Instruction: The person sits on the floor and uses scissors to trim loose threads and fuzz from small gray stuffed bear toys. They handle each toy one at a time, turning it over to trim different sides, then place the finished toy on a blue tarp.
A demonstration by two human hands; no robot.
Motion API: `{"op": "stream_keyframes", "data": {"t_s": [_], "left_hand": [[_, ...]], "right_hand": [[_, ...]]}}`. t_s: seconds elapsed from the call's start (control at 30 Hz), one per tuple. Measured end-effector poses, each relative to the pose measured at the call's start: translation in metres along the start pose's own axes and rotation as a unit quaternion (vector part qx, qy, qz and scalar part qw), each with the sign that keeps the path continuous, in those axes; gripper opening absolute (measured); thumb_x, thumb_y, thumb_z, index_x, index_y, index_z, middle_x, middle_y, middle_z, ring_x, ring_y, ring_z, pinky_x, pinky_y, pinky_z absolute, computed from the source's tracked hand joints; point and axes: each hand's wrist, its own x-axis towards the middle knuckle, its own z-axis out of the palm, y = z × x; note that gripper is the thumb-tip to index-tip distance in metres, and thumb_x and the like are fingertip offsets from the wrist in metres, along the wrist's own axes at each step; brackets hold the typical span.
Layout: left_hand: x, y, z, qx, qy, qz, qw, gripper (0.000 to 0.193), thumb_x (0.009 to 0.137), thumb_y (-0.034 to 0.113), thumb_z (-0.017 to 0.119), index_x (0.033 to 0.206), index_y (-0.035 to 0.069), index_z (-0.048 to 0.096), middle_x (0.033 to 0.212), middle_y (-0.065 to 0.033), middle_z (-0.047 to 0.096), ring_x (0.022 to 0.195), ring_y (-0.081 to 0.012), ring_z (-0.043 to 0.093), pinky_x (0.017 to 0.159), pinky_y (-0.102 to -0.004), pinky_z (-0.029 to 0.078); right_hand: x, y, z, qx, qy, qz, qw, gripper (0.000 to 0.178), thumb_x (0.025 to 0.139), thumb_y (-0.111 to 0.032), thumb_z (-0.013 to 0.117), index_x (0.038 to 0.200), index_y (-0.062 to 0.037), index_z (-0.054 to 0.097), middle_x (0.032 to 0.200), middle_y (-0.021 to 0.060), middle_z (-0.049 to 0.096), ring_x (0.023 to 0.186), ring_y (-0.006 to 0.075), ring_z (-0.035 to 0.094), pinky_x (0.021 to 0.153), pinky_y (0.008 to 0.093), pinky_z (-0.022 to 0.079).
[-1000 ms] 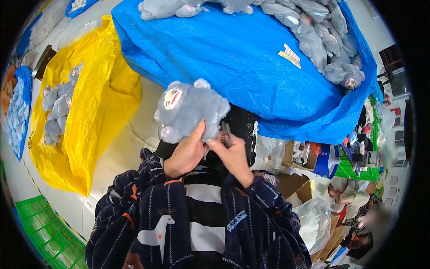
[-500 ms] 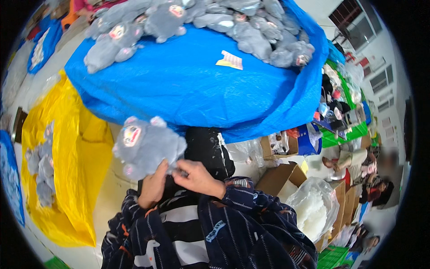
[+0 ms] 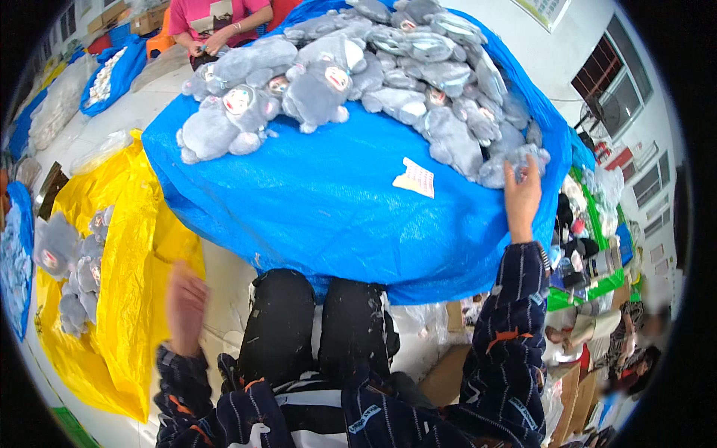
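Observation:
My right hand [image 3: 522, 196] is on a grey plush toy [image 3: 491, 174] at the right end of the blue sheet [image 3: 321, 201]. Its thumb and fingers straddle the toy, which still rests against the pile. Motion blurs my left hand [image 3: 187, 308], raised beside the yellow bag [image 3: 131, 313]; its fingers look stretched out and nothing shows in them. Farther left, a blurred grey plush toy [image 3: 56, 243] is at the mouth of that bag, apart from my hand. Several more grey plush toys [image 3: 84, 276] lie inside the bag.
A heap of grey plush toys [image 3: 426, 71] covers the far part of the blue sheet, with a small paper card [image 3: 415, 179] nearer me. Across it sits a person in a pink top [image 3: 216, 16]. Green crates [image 3: 590, 291] of goods stand at right, cardboard boxes [image 3: 447, 377] below.
The plush toy I held in both hands has left them; one is now at the yellow bag. My left hand moved left, my right hand to the sheet's right end. The view has tilted up.

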Motion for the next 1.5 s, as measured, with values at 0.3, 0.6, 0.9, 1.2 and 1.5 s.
{"op": "stream_keyframes", "data": {"t_s": [0.3,0.6,0.9,1.2,1.5], "left_hand": [[-0.043,-0.099,0.071,0.309,-0.089,-0.208,0.924,0.016,0.093,0.011,0.052,0.104,0.001,0.058,0.087,-0.0056,0.064,0.079,-0.0104,0.061,0.073,-0.0241,0.050],[-0.035,-0.088,0.084,0.295,-0.090,-0.212,0.927,0.018,0.093,0.014,0.052,0.103,0.000,0.057,0.088,-0.0059,0.062,0.079,-0.0125,0.059,0.072,-0.0260,0.049],[-0.036,-0.083,0.121,-0.029,-0.081,-0.212,0.973,0.058,0.088,0.018,0.059,0.136,0.002,0.030,0.132,-0.0117,0.044,0.119,-0.0215,0.045,0.096,-0.0372,0.041],[-0.050,-0.080,0.078,0.190,-0.076,-0.216,0.955,0.050,0.084,0.007,0.062,0.130,0.001,0.040,0.119,-0.0051,0.054,0.106,-0.0122,0.052,0.090,-0.0275,0.042],[-0.055,-0.075,0.087,0.219,-0.130,-0.092,0.963,0.045,0.084,0.008,0.060,0.126,-0.001,0.044,0.119,-0.0074,0.052,0.105,-0.0152,0.052,0.089,-0.0289,0.042]], "right_hand": [[0.024,0.057,0.060,0.015,-0.040,0.085,0.995,0.030,0.080,-0.029,0.061,0.097,-0.0044,0.062,0.086,0.0250,0.063,0.083,0.0397,0.061,0.071,0.0445,0.047],[0.002,-0.003,-0.025,0.383,0.045,0.150,0.910,0.009,0.087,-0.009,0.057,0.091,-0.0026,0.062,0.068,-0.0056,0.050,0.054,0.0012,0.039,0.048,0.0188,0.029],[-0.233,-0.193,-0.092,0.499,-0.395,-0.229,0.736,0.023,0.065,-0.002,0.070,0.085,-0.0083,0.061,0.097,0.0068,0.059,0.072,0.0215,0.062,0.060,0.0303,0.050],[-0.268,-0.198,-0.084,0.520,-0.396,-0.150,0.742,0.031,0.068,-0.005,0.071,0.098,-0.0059,0.062,0.102,0.0090,0.060,0.078,0.0227,0.062,0.062,0.0303,0.052],[-0.247,-0.175,-0.085,0.516,-0.404,0.093,0.749,0.022,0.078,-0.009,0.068,0.096,0.0025,0.060,0.097,0.0111,0.059,0.084,0.0161,0.056,0.072,0.0258,0.044]]}}
